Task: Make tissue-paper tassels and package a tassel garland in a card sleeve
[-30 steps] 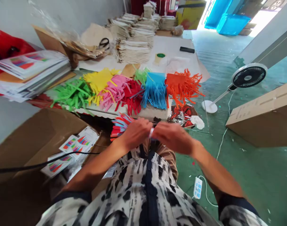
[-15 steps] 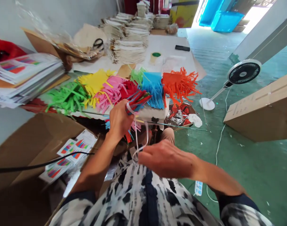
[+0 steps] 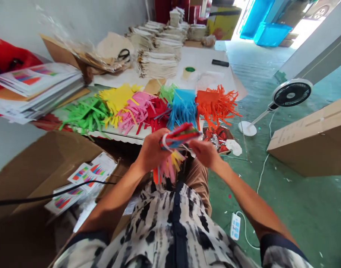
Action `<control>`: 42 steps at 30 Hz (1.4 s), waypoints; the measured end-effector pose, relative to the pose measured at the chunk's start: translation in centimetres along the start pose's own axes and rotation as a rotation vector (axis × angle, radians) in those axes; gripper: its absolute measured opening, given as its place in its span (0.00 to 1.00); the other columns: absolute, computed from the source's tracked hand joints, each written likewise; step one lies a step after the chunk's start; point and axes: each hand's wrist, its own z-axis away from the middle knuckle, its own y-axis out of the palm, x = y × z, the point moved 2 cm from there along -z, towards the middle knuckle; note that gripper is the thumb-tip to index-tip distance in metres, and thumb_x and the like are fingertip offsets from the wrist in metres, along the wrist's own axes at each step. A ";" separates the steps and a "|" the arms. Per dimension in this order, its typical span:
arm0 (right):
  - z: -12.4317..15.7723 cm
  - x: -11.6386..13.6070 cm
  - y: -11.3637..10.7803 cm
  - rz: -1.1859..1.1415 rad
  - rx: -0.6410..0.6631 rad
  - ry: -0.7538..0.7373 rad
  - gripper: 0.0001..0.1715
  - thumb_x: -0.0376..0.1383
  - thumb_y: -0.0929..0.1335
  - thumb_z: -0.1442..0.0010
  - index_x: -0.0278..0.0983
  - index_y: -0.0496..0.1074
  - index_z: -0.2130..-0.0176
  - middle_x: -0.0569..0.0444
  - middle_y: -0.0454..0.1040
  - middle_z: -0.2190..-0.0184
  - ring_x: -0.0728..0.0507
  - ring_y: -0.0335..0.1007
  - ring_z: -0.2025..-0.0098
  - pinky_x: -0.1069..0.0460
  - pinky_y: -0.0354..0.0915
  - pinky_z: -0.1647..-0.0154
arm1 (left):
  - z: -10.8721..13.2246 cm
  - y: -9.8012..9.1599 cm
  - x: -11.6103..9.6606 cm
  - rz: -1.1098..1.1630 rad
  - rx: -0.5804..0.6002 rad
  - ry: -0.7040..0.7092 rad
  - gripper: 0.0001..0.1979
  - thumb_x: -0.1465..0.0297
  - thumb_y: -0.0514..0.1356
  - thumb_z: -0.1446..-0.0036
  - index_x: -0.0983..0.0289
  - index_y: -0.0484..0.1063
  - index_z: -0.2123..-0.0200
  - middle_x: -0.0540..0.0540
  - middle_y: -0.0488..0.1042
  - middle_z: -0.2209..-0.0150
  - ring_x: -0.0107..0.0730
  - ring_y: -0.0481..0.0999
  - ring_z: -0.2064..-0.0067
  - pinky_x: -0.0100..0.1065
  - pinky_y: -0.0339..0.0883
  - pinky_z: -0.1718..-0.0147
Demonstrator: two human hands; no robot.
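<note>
My left hand (image 3: 151, 149) is closed round a bundle of mixed-colour fringed paper strips (image 3: 178, 137), held over my lap with its fringes hanging down. A white tie (image 3: 165, 140) loops round the bundle at my fingers. My right hand (image 3: 205, 152) is closed just to the right of the bundle, pinching at the tie end; what it holds is too small to see clearly. Ahead on the table (image 3: 206, 56) lie piles of fringed paper: green (image 3: 85, 113), yellow (image 3: 117, 97), pink (image 3: 136, 108), red (image 3: 156, 113), blue (image 3: 184, 106) and orange (image 3: 216, 102).
Printed sheets (image 3: 33, 87) are stacked at the left, white paper stacks (image 3: 157, 59) and a tape roll (image 3: 188, 72) further back. A cardboard box (image 3: 41, 167) with printed cards (image 3: 89, 173) sits at my left. On the green floor stand a fan (image 3: 290, 95), a long carton (image 3: 312, 137) and a power strip (image 3: 235, 224).
The bundle went from my lap up toward the table, then came back to centre. My right hand drew the white tie downward, then rose again to the bundle's right end.
</note>
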 end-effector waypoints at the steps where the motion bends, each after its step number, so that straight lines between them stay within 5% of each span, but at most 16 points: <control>1: 0.9 0.8 1.4 0.013 0.040 -0.031 0.16 0.34 0.62 0.28 0.37 0.73 0.67 0.56 0.74 0.74 0.50 0.64 0.74 0.54 0.49 0.71 | -0.4 -0.3 0.8 0.034 -0.090 -0.096 0.06 0.72 0.66 0.45 0.63 0.73 0.63 0.49 0.77 0.68 0.31 0.74 0.68 0.31 0.67 0.67; 5: 4.1 5.6 3.0 0.080 0.177 -0.179 0.10 0.30 0.65 0.33 0.39 0.73 0.66 0.59 0.73 0.76 0.51 0.56 0.78 0.50 0.38 0.74 | -1.3 -1.0 3.0 -0.251 -0.247 -0.221 0.08 0.75 0.65 0.47 0.63 0.73 0.63 0.52 0.77 0.67 0.38 0.76 0.65 0.36 0.67 0.63; 8: 4.7 8.5 -0.3 0.128 0.196 -0.353 0.13 0.32 0.62 0.28 0.39 0.73 0.64 0.58 0.74 0.74 0.51 0.57 0.77 0.50 0.40 0.73 | -1.2 -0.3 3.4 -0.523 -0.016 -0.053 0.07 0.78 0.62 0.47 0.63 0.71 0.65 0.57 0.77 0.63 0.44 0.76 0.58 0.40 0.67 0.57; 11: 4.1 9.5 -4.7 0.048 0.061 -0.383 0.18 0.37 0.61 0.24 0.37 0.72 0.64 0.56 0.74 0.73 0.50 0.61 0.74 0.50 0.45 0.72 | -0.7 0.7 3.6 -0.452 0.269 0.046 0.04 0.76 0.61 0.43 0.62 0.69 0.64 0.56 0.76 0.63 0.41 0.76 0.59 0.37 0.67 0.59; 14: 3.9 9.4 -6.6 -0.086 -0.009 -0.421 0.18 0.37 0.61 0.24 0.37 0.72 0.65 0.58 0.72 0.75 0.51 0.61 0.75 0.50 0.47 0.72 | 0.0 1.3 4.3 -0.376 0.388 0.042 0.02 0.72 0.61 0.39 0.61 0.69 0.63 0.54 0.76 0.64 0.38 0.76 0.62 0.35 0.65 0.62; 18: 4.8 9.5 -4.8 -0.113 0.007 -0.484 0.19 0.36 0.62 0.24 0.37 0.71 0.68 0.59 0.69 0.78 0.52 0.58 0.77 0.50 0.47 0.73 | 1.2 2.0 5.3 -0.618 0.381 -0.024 0.06 0.77 0.60 0.43 0.63 0.71 0.61 0.59 0.78 0.61 0.46 0.78 0.55 0.39 0.64 0.60; 23: 5.7 12.8 -1.7 -0.018 0.282 -0.639 0.14 0.28 0.61 0.30 0.38 0.72 0.65 0.60 0.70 0.75 0.51 0.53 0.77 0.49 0.41 0.75 | 2.6 4.2 4.2 -0.705 0.332 -0.138 0.03 0.74 0.61 0.40 0.62 0.71 0.62 0.58 0.79 0.64 0.45 0.79 0.61 0.38 0.61 0.65; 25: 4.9 13.6 -1.8 0.029 0.361 -0.684 0.14 0.25 0.60 0.34 0.38 0.72 0.63 0.60 0.71 0.74 0.50 0.51 0.77 0.49 0.39 0.75 | 3.1 5.3 3.2 -0.705 0.308 -0.111 0.01 0.73 0.60 0.37 0.64 0.71 0.62 0.61 0.78 0.64 0.45 0.78 0.61 0.38 0.61 0.65; 28: 1.9 11.5 -3.3 0.046 0.264 -0.574 0.13 0.27 0.61 0.33 0.37 0.72 0.63 0.58 0.73 0.72 0.50 0.57 0.74 0.50 0.44 0.73 | 4.2 6.2 1.8 -0.661 0.376 0.025 0.06 0.76 0.56 0.35 0.65 0.72 0.63 0.63 0.78 0.63 0.46 0.77 0.59 0.40 0.64 0.62; 31: -0.7 6.1 -4.2 0.095 0.064 -0.215 0.16 0.35 0.61 0.26 0.36 0.74 0.62 0.56 0.73 0.72 0.49 0.63 0.72 0.52 0.51 0.69 | 5.2 4.9 1.1 -0.515 0.414 0.173 0.06 0.76 0.57 0.35 0.63 0.72 0.64 0.59 0.78 0.62 0.44 0.76 0.57 0.40 0.66 0.58; 33: -0.6 3.9 -3.1 0.154 0.041 -0.086 0.18 0.38 0.61 0.26 0.36 0.74 0.64 0.56 0.71 0.75 0.48 0.63 0.73 0.52 0.51 0.69 | 5.3 2.8 1.4 -0.364 0.291 0.143 0.01 0.73 0.60 0.36 0.62 0.72 0.62 0.57 0.78 0.62 0.41 0.76 0.59 0.38 0.68 0.59; 37: 2.9 6.5 0.9 0.209 0.281 -0.270 0.15 0.28 0.61 0.31 0.38 0.75 0.63 0.57 0.73 0.75 0.48 0.59 0.76 0.51 0.44 0.74 | 4.5 -0.1 2.4 -0.420 0.042 -0.030 0.06 0.75 0.62 0.40 0.62 0.71 0.60 0.56 0.77 0.62 0.41 0.76 0.59 0.39 0.69 0.59; 40: 3.7 9.5 0.8 0.156 0.302 -0.388 0.12 0.32 0.63 0.30 0.40 0.76 0.61 0.57 0.75 0.72 0.49 0.61 0.73 0.50 0.43 0.73 | 4.5 0.9 1.9 -0.615 0.277 0.071 0.06 0.79 0.58 0.41 0.63 0.71 0.65 0.60 0.77 0.62 0.46 0.76 0.57 0.43 0.69 0.57; 42: 2.5 9.1 -0.3 0.039 0.237 -0.344 0.15 0.35 0.61 0.27 0.37 0.75 0.62 0.55 0.76 0.70 0.49 0.65 0.70 0.52 0.49 0.71 | 5.0 1.7 1.0 -0.519 0.466 0.192 0.06 0.80 0.58 0.42 0.63 0.71 0.66 0.60 0.77 0.62 0.45 0.75 0.57 0.42 0.69 0.57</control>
